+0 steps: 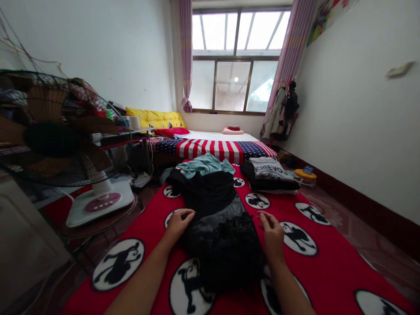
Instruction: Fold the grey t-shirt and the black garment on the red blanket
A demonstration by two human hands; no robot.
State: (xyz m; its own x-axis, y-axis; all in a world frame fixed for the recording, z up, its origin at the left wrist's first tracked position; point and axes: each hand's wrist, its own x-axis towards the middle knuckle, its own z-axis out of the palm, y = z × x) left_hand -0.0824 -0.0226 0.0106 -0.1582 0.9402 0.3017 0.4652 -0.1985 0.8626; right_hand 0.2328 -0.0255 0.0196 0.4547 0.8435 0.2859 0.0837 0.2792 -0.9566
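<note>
A black garment with lace and a smoother, greyish band (210, 218) lies lengthwise on a red bed cover with white monkey-print circles (328, 258). It looks like a dress or top, but folds hide its exact cut. At its left edge, my left hand (179, 224) is closed, thumb and fingertips pinching the cloth. Just off the lace on the other side is my right hand (273, 234), its thumb and fingers slightly apart with nothing seen between them. Beyond the black garment lies a crumpled light-blue cloth (208, 165).
Folded clothes (272, 173) are stacked at the far right of the red cover. An electric fan (98, 199) stands on a round stool at left. Behind is another bed with a striped, starred cover (213, 150). A yellow stool (305, 175) stands by the right wall.
</note>
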